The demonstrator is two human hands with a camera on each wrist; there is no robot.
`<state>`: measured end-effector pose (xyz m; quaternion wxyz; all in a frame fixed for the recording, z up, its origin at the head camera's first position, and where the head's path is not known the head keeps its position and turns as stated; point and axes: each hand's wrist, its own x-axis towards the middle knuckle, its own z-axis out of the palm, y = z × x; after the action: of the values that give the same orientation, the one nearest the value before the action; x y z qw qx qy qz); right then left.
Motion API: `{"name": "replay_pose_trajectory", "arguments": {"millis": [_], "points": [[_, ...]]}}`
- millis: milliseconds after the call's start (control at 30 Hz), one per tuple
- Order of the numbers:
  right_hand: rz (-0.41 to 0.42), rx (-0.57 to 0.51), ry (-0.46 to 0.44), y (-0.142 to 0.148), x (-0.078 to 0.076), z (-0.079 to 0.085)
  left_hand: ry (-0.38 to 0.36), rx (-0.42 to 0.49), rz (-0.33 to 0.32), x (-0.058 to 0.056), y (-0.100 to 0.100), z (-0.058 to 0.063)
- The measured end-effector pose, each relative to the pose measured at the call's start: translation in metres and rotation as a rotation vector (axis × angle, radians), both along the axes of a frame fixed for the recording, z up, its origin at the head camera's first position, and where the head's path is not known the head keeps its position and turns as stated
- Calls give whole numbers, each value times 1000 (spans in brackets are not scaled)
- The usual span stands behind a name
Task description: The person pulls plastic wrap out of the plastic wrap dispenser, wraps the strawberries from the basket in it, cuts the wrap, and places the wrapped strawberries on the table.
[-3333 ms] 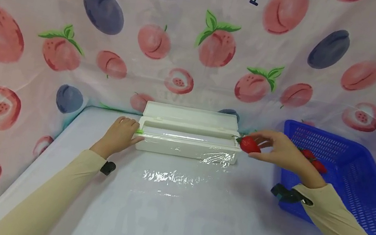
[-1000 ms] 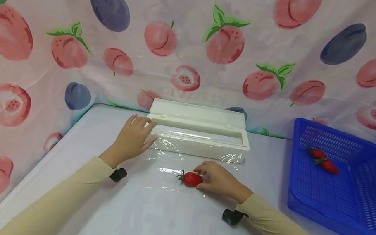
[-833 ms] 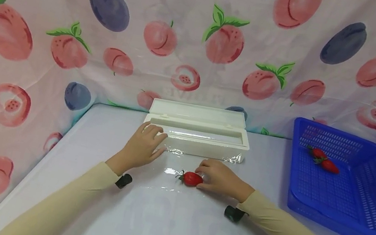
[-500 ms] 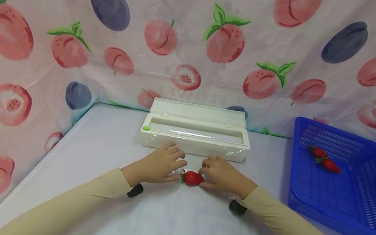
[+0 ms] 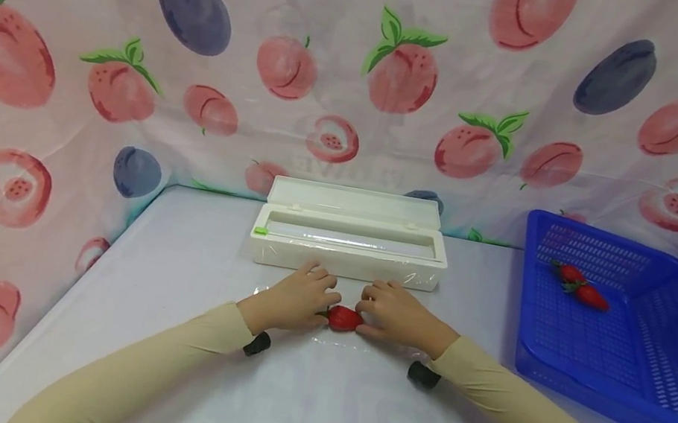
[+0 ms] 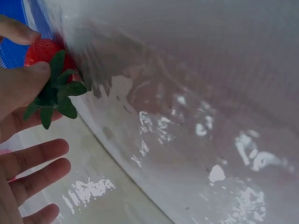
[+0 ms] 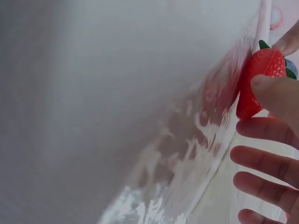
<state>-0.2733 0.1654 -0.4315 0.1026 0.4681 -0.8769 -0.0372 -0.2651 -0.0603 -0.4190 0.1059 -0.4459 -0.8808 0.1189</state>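
**Two hands at one strawberry, before an open white box**

The strawberry lies on its side on the pale tablecloth, just in front of the white box. The left hand pinches its leafy end between thumb and forefinger, the remaining fingers spread loosely; the right hand holds the pointed end in the same manner. Clear film, known chiefly by its glints, spreads beside and under the fruit.

The box stands across the far side of the work, its lid raised behind it and a green tab at its left end. To the right, well apart, the blue basket contains two more strawberries (touching, toward its left side). A fruit-printed cloth hangs behind.

The hands screen much of the film between box and fruit, and its edges are hard to trace; whether any of it folds over the fruit cannot be told. In the left wrist view, leaves and thumb hide much of the red surface. The frame cuts off both sleeves below and the basket's near right corner.
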Motion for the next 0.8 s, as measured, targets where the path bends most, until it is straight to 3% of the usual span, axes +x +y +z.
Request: {"name": "replay_pose_trajectory", "arguments": {"millis": [533,800], "points": [[-48,-2,2,-4,2,3,9,23,27,0,-3,-3],[-18,-75,3,27,23,13,62,64,-16,24,-31,6]]}}
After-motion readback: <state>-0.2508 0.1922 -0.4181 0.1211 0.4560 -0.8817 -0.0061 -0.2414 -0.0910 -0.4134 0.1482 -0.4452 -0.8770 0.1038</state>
